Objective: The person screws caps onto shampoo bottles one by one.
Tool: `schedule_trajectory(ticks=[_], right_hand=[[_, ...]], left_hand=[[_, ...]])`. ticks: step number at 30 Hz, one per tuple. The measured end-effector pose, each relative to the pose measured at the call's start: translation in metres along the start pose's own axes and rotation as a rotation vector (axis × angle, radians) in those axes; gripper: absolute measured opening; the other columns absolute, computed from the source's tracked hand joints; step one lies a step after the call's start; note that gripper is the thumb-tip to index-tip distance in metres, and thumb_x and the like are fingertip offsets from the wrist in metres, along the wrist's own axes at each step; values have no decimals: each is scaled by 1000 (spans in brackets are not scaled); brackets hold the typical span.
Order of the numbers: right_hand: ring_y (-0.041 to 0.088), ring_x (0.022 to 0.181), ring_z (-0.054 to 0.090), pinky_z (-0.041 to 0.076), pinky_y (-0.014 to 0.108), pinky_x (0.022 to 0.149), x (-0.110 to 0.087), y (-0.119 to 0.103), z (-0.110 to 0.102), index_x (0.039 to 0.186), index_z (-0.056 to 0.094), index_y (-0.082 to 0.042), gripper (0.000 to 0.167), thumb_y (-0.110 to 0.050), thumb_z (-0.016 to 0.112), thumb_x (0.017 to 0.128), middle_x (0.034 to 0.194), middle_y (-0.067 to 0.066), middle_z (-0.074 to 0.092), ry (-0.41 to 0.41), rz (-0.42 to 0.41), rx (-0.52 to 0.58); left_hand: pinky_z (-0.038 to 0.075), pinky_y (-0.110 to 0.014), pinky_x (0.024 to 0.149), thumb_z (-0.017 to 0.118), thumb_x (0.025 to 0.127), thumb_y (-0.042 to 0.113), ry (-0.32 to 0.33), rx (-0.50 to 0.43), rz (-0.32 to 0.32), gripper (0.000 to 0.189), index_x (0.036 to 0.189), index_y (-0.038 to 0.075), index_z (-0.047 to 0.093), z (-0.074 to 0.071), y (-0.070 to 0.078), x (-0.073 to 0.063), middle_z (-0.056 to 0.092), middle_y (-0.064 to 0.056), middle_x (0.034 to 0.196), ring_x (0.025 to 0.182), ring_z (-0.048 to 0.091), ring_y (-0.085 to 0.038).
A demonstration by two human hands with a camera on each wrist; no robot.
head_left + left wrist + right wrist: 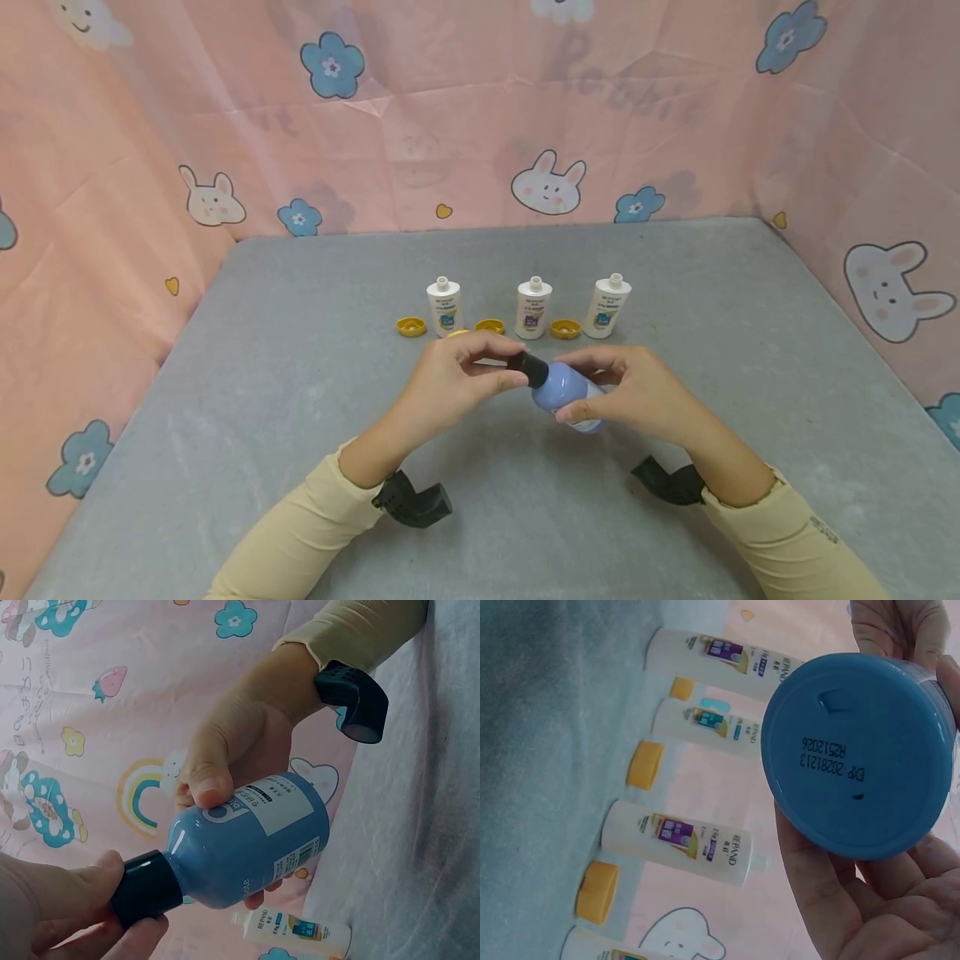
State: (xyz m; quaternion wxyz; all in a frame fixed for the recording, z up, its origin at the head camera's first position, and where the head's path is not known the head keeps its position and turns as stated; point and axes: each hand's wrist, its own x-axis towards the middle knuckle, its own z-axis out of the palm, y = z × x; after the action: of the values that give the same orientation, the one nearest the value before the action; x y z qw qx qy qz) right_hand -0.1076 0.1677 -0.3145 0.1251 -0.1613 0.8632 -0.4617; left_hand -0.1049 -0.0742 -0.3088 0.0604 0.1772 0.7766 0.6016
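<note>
A blue bottle (558, 386) with a black cap (528, 368) is held tilted above the table, its cap end toward the left. The fingers and thumb of my left hand (465, 367) pinch the black cap, which sits on the bottle's neck. My right hand (633, 392) grips the bottle's body, with the thumb across its front near the white label (281, 806). In the right wrist view the bottle's round base (859, 757) faces the camera and shows a printed date.
Behind the hands stand white bottles without caps: a left one (446, 308), a middle one (533, 310) and a right one (607, 307). Yellow caps lie among them, including one at the left (411, 327) and one at the right (566, 329). A patterned pink cloth (420, 150) encloses the grey table (300, 400).
</note>
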Motion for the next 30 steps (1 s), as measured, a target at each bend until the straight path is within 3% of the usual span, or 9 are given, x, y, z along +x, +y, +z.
schedule_trajectory(ticks=[6, 8, 10, 15, 19, 25, 30], right_hand=[[18, 98, 67, 56, 25, 80, -1, 0, -2, 121, 70, -6, 55, -27, 89, 74, 114, 10, 73, -6, -24, 7], [19, 97, 68, 57, 25, 80, -1, 0, -2, 120, 70, -6, 54, -26, 89, 74, 113, 10, 73, -7, -24, 19], [18, 96, 68, 57, 26, 80, -1, 0, -1, 121, 70, -6, 55, -28, 89, 74, 113, 10, 73, -6, -14, 24], [17, 96, 67, 57, 28, 78, -1, -2, 2, 121, 70, -10, 56, -30, 89, 73, 114, 9, 72, 21, 5, 22], [18, 97, 67, 56, 27, 78, -2, -2, 3, 121, 71, -12, 55, -30, 90, 72, 114, 7, 72, 47, 9, 6], [19, 96, 67, 57, 27, 78, -1, 0, 4, 118, 72, -14, 54, -30, 91, 70, 111, 5, 74, 60, 22, -9], [17, 93, 68, 57, 25, 76, -2, 0, 2, 120, 71, -9, 54, -30, 89, 73, 112, 9, 74, 39, -6, 8]], left_hand=[[60, -24, 84, 79, 81, 2, -17, -6, 81, 31, 111, -2, 73, -1, -1, -1, 71, -15, 116, 102, 72, -24], [60, -25, 85, 78, 82, 1, -24, -32, 77, 31, 112, -2, 72, -1, 0, -1, 71, -16, 116, 103, 72, -26], [60, -27, 85, 78, 83, 3, -29, -51, 44, 31, 114, 0, 72, -2, 1, -1, 71, -14, 117, 104, 71, -26], [59, -28, 83, 83, 82, 18, 12, -11, -122, 34, 113, 12, 73, -2, 3, 0, 72, -2, 112, 101, 71, -15], [58, -28, 80, 85, 80, 22, 68, 31, -163, 29, 108, 17, 76, 2, 1, 1, 72, 1, 108, 94, 70, -12], [61, -26, 79, 83, 81, 15, 93, -16, -103, 31, 110, 7, 76, 8, -3, 1, 69, -9, 111, 88, 74, -16], [61, -25, 81, 80, 83, 8, 56, -35, 11, 33, 115, 2, 74, 8, -3, -1, 72, -12, 114, 93, 74, -19]])
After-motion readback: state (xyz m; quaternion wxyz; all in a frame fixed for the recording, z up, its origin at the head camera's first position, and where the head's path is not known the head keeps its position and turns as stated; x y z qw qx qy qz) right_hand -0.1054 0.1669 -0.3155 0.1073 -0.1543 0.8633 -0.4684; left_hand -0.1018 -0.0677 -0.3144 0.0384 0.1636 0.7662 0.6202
